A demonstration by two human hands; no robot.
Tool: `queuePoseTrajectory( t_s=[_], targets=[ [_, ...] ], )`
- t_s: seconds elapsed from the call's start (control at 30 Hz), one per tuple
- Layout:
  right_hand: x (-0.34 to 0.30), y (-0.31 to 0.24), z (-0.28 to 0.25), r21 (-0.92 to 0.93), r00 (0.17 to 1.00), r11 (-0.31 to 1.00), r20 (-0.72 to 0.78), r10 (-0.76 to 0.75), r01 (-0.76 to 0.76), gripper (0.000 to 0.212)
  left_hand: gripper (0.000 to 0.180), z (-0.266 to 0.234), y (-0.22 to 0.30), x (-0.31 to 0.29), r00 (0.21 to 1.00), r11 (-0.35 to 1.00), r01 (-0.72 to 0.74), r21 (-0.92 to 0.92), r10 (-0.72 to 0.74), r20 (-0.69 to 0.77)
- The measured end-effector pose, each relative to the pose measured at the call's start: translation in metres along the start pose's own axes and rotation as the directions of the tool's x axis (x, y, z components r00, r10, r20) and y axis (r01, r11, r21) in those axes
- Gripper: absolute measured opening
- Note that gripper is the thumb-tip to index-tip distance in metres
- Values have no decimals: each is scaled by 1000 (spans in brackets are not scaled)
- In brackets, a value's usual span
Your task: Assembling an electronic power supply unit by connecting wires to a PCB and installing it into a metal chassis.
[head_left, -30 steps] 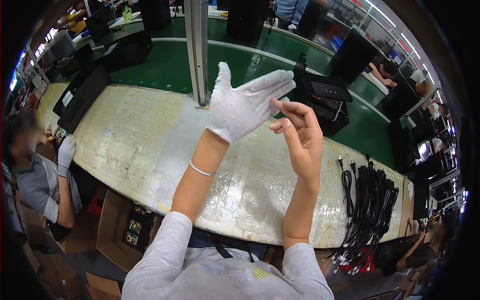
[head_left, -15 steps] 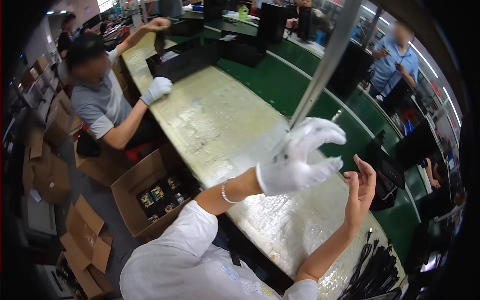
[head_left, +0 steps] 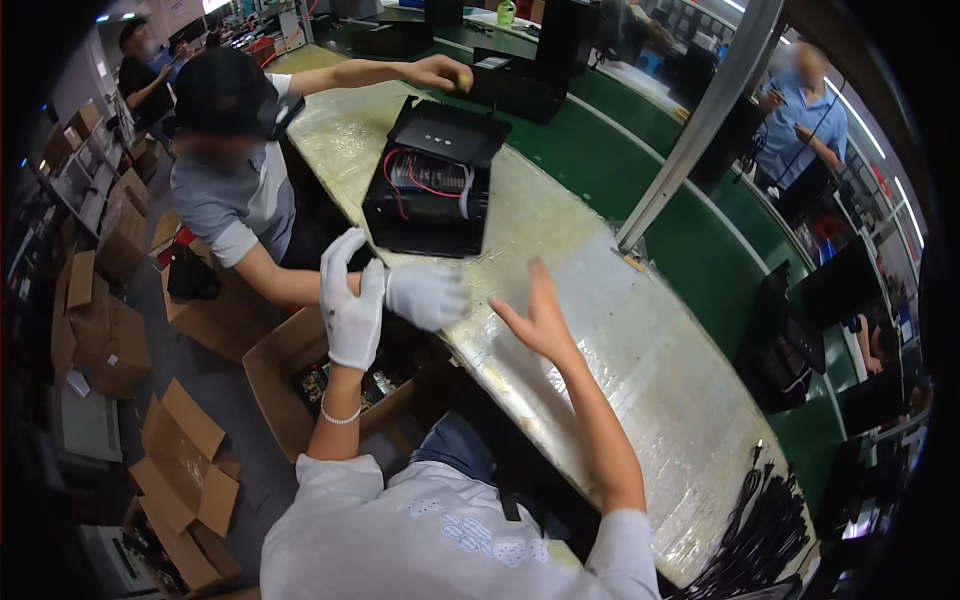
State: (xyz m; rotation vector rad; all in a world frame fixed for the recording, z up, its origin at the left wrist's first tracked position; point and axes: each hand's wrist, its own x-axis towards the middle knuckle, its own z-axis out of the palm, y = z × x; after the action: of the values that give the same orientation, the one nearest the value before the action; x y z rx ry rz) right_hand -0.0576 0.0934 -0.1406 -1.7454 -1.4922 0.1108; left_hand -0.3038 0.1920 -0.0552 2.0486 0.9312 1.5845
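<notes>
Since a moment ago the view has swung left and both raised hands have come lower, now over the near edge of the bench. The left hand (head_left: 352,308), in a white glove, hangs open with fingers spread, holding nothing, just beside a co-worker's gloved hand (head_left: 428,295). The right hand (head_left: 537,318) is bare, palm open, empty, above the long pale workbench (head_left: 640,360). Farther up the bench sits an open black device (head_left: 435,190) with red and white wires showing. A slanted metal post (head_left: 690,130) rises behind it. Below the left hand stands an open cardboard box (head_left: 300,370); black cables (head_left: 760,540) lie at the bench's far right end.
</notes>
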Motion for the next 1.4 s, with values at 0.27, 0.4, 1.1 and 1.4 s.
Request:
queuePoseTrajectory(
  t_s=[0.27, 0.4, 1.1, 1.4],
  targets=[
    [108, 62, 53, 65, 1000, 998, -11, -9, 9, 57, 36, 15, -7, 44, 988, 973, 102, -205, -75, 136],
    [110, 39, 67, -48, 993, 992, -17, -114, 113, 45, 69, 73, -117, 152, 972, 921, -211, 327, 163, 169],
    [-293, 6, -155, 109, 756, 769, -139, 640, -630, 56, 56, 258, 143, -40, 227, 905, 390, -167, 81, 970],
    [-220, 52, -259, 569, 697, 773, -434, 571, -280, 61, 80, 357, 177, -22, 262, 906, 213, -367, 309, 914]
  ],
)
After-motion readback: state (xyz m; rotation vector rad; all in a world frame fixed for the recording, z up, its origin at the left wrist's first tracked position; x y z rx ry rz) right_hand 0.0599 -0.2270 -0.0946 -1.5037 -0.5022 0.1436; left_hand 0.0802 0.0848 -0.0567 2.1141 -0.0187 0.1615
